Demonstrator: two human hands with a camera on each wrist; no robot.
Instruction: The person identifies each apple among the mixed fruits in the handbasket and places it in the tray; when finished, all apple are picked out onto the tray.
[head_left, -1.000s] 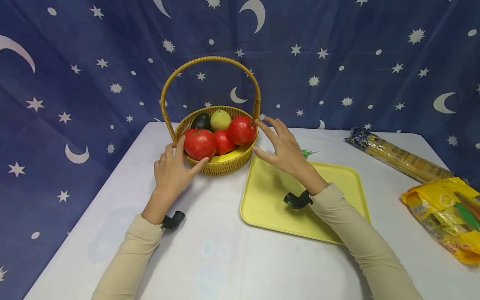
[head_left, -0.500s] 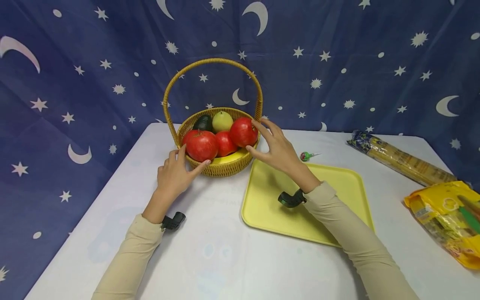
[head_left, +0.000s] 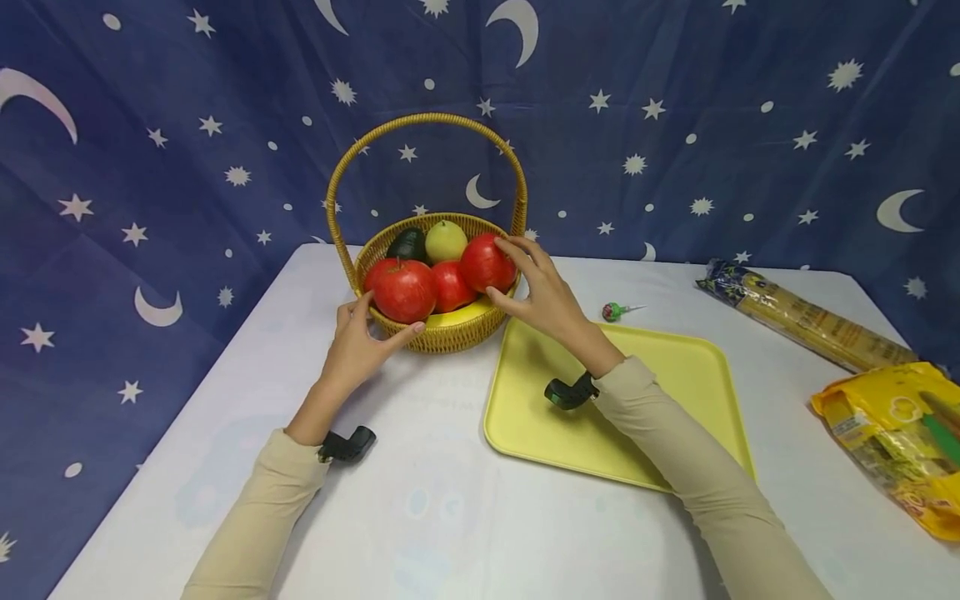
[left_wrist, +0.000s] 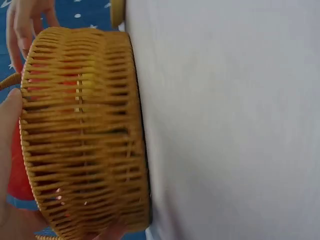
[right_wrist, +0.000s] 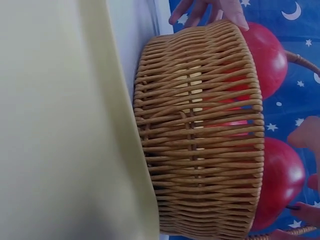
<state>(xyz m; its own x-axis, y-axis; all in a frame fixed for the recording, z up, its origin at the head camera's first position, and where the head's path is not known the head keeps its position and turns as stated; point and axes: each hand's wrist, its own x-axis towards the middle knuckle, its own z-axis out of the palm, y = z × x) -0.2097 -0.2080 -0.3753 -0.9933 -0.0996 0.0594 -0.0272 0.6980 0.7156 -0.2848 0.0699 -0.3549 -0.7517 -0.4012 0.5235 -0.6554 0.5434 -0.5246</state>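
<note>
A wicker basket (head_left: 450,337) with a tall arched handle holds a large red apple (head_left: 405,292) at the left, a second red apple (head_left: 487,263) at the right and another red fruit (head_left: 452,287) between them. A pale green pear (head_left: 446,242), a dark green avocado-like fruit (head_left: 407,244) and a yellow fruit (head_left: 459,315) lie around these. My left hand (head_left: 356,350) spreads at the basket's front left, thumb along the rim. My right hand (head_left: 551,304) reaches over the right rim, fingers and thumb spread about the right apple; firm contact cannot be told.
A yellow tray (head_left: 600,450) lies under my right forearm, its far left corner near the basket. Behind it is a lollipop (head_left: 613,312). To the right lie a long pack of dry noodles (head_left: 806,321) and a yellow bag (head_left: 892,442). A starry blue curtain (head_left: 675,83) hangs behind.
My right hand has moved left, from beside the basket to over its right rim at the apple. The left hand stays at the front left rim, with small shifts.
</note>
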